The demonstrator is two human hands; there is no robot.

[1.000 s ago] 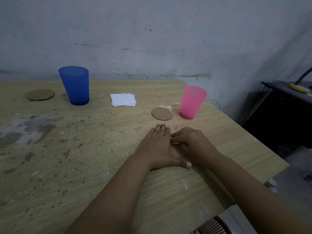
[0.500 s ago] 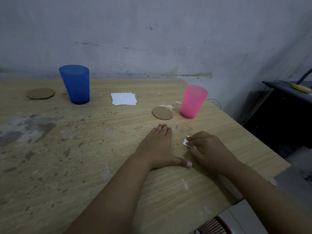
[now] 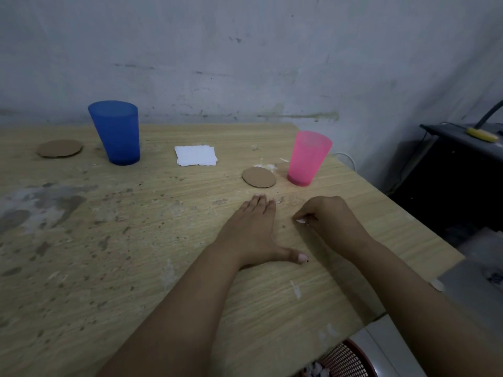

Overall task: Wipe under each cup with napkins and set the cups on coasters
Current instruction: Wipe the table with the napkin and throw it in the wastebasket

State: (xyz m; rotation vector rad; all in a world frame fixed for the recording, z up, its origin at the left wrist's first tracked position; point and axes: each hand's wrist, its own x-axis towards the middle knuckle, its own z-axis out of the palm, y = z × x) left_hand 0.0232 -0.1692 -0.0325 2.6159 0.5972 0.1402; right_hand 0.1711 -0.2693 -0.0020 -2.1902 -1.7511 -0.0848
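Note:
A blue cup (image 3: 116, 131) stands at the back left of the wooden table (image 3: 109, 254), with a brown round coaster (image 3: 60, 148) to its left. A pink cup (image 3: 307, 158) stands at the right, a second coaster (image 3: 259, 177) just left of it. A stack of white napkins (image 3: 196, 155) lies between the cups. My left hand (image 3: 250, 229) lies flat on the table, fingers straight. Beside it, my right hand (image 3: 329, 219) is curled and pinches a small white scrap of napkin (image 3: 300, 221) against the table.
The table's right edge runs diagonally close to my right arm. A red mesh basket (image 3: 343, 361) sits on the floor below the near edge. A dark stand (image 3: 457, 164) stands to the right by the wall. White crumbs lie near the pink cup.
My right hand drew away from my left hand to the right, pinching the white scrap, then shifted slightly back toward it. The left hand has stayed flat.

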